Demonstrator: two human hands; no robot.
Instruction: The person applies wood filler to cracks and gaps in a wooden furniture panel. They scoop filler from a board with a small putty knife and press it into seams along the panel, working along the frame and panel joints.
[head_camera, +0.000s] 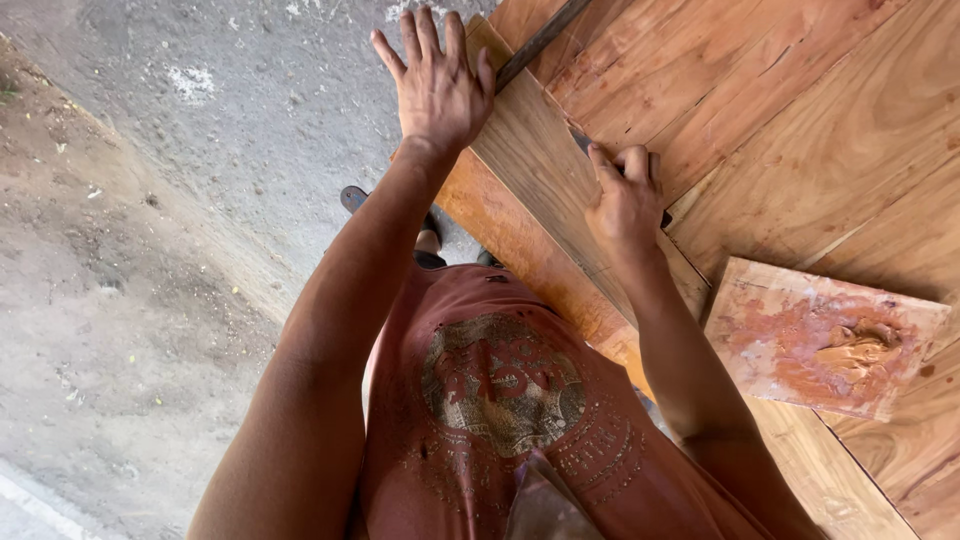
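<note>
Wooden plank (535, 160), light brown and long, is seen lying at an angle across the near-left edge of a wide wooden panel surface (800, 110), running from the far centre of the view toward the near right. Its left edge overhangs a darker reddish board (520, 240) just below it.

Left hand (435, 85) is laid flat on the far end of the plank, palm down, with the fingers extended and slightly spread; the fingertips reach past the plank's left edge over the concrete floor (180, 200). A thin dark strip (540, 40) is seen just right of this hand, running diagonally along the far edge of the plank.

Right hand (625, 200) is placed on the right edge of the plank, nearer than the left hand. Its fingers are curled and pinched on a small dark tool (582, 140), of which only the ends are visible beyond the knuckles; the tool's kind cannot be told. The tool is held at the seam between the plank and the panel surface.

A small flat board (790, 320) smeared with reddish-tan putty is set on the panel surface to the near right, well apart from both hands. A lump of putty (860, 350) is seen on its right part.

A reddish printed shirt (500, 400) is visible at the near centre, between the two forearms.
</note>
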